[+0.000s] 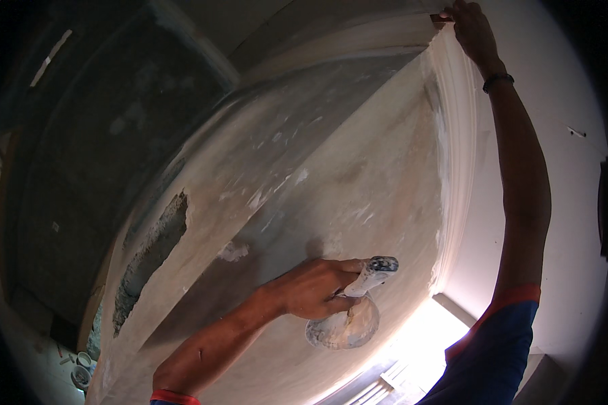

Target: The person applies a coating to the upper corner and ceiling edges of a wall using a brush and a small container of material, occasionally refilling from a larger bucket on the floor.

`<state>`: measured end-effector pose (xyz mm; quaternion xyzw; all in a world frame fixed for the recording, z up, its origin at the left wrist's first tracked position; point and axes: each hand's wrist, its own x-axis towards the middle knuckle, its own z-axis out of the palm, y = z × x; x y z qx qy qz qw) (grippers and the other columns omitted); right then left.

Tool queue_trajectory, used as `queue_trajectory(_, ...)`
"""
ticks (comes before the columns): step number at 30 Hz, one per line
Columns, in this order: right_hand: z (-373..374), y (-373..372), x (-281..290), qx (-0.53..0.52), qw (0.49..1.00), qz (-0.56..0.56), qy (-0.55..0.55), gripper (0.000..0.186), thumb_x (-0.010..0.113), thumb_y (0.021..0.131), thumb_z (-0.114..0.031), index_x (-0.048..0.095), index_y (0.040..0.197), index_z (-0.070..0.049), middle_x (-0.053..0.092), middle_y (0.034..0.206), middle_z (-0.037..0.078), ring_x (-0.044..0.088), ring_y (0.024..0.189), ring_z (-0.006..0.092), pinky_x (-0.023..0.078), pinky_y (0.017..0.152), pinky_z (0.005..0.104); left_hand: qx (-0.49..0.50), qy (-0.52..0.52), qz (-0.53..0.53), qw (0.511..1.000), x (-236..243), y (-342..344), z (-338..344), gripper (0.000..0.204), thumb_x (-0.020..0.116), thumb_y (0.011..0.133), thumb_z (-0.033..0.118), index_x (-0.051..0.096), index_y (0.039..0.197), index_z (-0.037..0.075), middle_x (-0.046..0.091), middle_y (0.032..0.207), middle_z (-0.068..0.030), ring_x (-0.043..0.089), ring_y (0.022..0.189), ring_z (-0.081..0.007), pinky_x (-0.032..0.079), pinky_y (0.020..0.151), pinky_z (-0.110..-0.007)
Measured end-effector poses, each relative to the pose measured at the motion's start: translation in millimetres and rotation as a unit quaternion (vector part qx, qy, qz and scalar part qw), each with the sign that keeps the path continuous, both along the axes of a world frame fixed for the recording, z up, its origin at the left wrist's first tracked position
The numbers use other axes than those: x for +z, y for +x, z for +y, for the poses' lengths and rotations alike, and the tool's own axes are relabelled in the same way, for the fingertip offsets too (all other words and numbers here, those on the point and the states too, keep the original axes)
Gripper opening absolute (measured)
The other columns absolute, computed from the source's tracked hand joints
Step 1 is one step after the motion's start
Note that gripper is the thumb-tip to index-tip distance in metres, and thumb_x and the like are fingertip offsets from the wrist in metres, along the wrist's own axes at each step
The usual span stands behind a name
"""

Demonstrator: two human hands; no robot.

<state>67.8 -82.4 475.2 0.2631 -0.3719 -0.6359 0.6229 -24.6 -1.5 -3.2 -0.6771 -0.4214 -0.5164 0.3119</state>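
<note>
My left hand [317, 289] is closed on a plaster-smeared tool handle [368, 278] with a dark, spotted end. Just below it, a round, plaster-coated bowl [348, 325] hangs at the same hand; how the fingers grip it is partly hidden. My right arm reaches up high, and my right hand [474, 30] pinches a small brown flat piece [440, 19] at the corner of the white cornice [456, 135]. What kind of piece it is I cannot make out. The cornice runs along the top of a grey plastered wall [358, 182] with white smears.
A rough broken channel [152, 260] cuts into the wall on the left. Several buckets [81, 368] and loose tools stand on the floor at lower left. Bright light enters through an opening [419, 344] at lower right. A white ceiling [561, 182] spans the right side.
</note>
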Motion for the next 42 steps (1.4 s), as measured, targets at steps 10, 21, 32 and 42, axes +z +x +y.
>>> queue_trajectory(10, -6, 38, 6, 0.029, 0.996, 0.047, 0.066, 0.025, 0.055, 0.079, 0.005, 0.073, 0.088, -0.011, 0.061, 0.096, 0.006, 0.051, 0.096, 0.0241, 0.045, 0.086, 0.0377, 0.008, 0.019, 0.012, 1.0, -2, -2, 2, 0.028, 0.064, 0.084, 0.014, 0.062, 0.094, -0.012, 0.057, 0.122, -0.0238, 0.064, 0.091, -0.0367, 0.051, 0.08, -0.043)
queue_trajectory(21, 45, 1, 46, 0.118, 0.993, 0.016, 0.027, 0.042, 0.058, 0.089, -0.013, 0.051, 0.13, -0.012, 0.058, 0.119, 0.014, 0.057, 0.107, 0.0351, 0.049, 0.091, 0.0441, 0.003, 0.001, 0.013, 1.0, 2, -1, 0, 0.028, 0.064, 0.085, 0.015, 0.062, 0.102, -0.007, 0.06, 0.118, -0.0221, 0.065, 0.09, -0.0344, 0.051, 0.079, -0.041)
queue_trajectory(32, 70, -43, 25, 0.123, 0.99, 0.056, -0.049, 0.043, 0.063, 0.084, -0.011, 0.05, 0.125, -0.011, 0.055, 0.106, 0.014, 0.06, 0.093, 0.0366, 0.054, 0.078, 0.0461, 0.001, 0.024, 0.025, 0.999, -1, -2, 6, 0.028, 0.064, 0.084, 0.015, 0.062, 0.092, -0.012, 0.05, 0.133, -0.0286, 0.06, 0.108, -0.0391, 0.05, 0.089, -0.042)
queue_trajectory(42, 132, -40, 19, 0.083, 0.989, 0.07, -0.1, 0.047, 0.059, 0.086, -0.013, 0.047, 0.131, -0.017, 0.055, 0.114, 0.012, 0.055, 0.107, 0.0314, 0.049, 0.09, 0.0441, -0.008, -0.012, 0.014, 1.0, 4, 2, -1, 0.028, 0.064, 0.083, 0.013, 0.062, 0.093, -0.013, 0.051, 0.131, -0.0283, 0.06, 0.108, -0.0395, 0.05, 0.089, -0.042)
